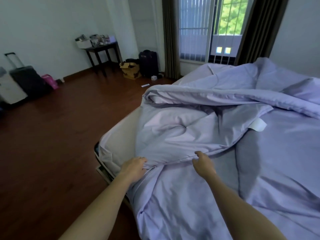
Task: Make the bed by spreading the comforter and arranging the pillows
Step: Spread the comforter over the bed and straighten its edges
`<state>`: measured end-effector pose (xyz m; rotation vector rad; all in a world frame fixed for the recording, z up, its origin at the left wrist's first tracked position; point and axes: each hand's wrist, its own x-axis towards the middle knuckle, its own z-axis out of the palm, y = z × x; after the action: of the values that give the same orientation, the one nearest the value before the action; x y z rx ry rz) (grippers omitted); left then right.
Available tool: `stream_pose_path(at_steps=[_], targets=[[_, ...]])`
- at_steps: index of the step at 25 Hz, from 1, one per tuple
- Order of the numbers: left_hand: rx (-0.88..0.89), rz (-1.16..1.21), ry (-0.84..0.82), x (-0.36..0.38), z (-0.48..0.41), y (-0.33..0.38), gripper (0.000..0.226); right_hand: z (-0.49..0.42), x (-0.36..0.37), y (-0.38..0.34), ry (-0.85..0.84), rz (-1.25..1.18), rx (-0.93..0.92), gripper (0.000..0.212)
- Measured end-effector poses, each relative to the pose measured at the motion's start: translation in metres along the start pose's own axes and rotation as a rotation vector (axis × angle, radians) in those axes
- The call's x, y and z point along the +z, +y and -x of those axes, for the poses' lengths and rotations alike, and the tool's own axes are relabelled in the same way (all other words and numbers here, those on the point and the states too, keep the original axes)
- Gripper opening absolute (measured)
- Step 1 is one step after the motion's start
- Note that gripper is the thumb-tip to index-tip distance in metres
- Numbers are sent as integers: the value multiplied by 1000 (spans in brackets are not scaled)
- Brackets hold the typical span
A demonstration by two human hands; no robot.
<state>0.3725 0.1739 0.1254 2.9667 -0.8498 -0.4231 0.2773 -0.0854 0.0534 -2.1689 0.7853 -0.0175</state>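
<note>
left hand (134, 168) and right hand (203, 164) pinch the comforter (181, 129) hem | bulk bunched ahead toward the window (210, 26) | left hand nearer mattress (119, 135) corner

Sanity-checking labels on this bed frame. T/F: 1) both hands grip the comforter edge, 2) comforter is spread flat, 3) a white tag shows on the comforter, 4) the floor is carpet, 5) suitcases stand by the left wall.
1. Both hands grip the comforter edge. True: the left hand and right hand pinch the edge of the comforter.
2. Comforter is spread flat. False: it lies bunched and folded over itself.
3. A white tag shows on the comforter. True: the tag sits at a folded edge.
4. The floor is carpet. False: the floor is dark wood.
5. Suitcases stand by the left wall. True: the suitcases are there.
</note>
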Motion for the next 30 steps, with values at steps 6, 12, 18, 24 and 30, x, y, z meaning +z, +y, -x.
stream_pose_path(at_steps=[6, 12, 18, 24, 30], targets=[[262, -108, -154, 29, -98, 0, 61, -16, 28, 35, 16, -52, 261, 47], [848, -432, -57, 62, -169, 45, 83, 25, 85, 40, 287, -209, 626, 34], [758, 110, -162, 34, -190, 51, 57, 33, 170, -58, 268, -496, 484, 33], [318, 872, -253, -34, -232, -6, 28, 10, 220, -125, 155, -351, 436, 88], [-78, 1101, 105, -41, -252, -156, 18, 19, 231, -176, -6, -146, 229, 78]])
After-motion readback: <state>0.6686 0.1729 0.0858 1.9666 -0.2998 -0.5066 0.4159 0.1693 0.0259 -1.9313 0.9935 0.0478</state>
